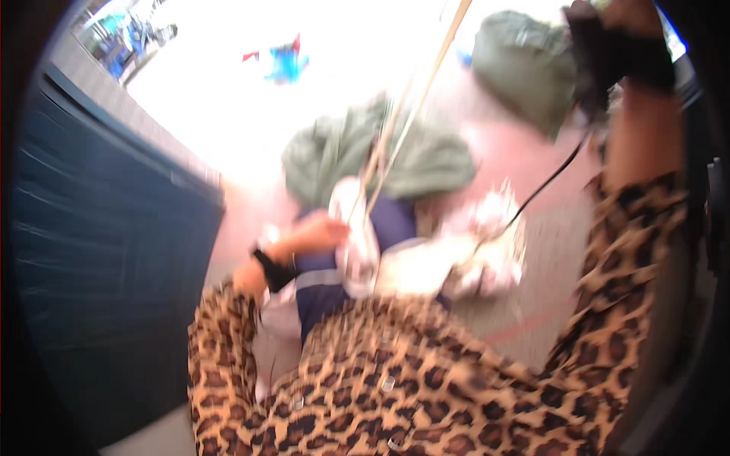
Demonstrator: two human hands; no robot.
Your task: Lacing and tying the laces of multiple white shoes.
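Left hand: I see my left hand resting on a navy and white garment held against my body, fingers curled onto the cloth.
Right hand: my right hand is raised high, too blurred to tell its grip.
Nearby: green cloth heaped on the floor beyond; dark blue bin at left.

A bundle of navy and white clothes lies crumpled against the person's chest, near centre, blurred by motion. Just beyond it, 1 green garment hangs in loose folds; another green garment sits far right.
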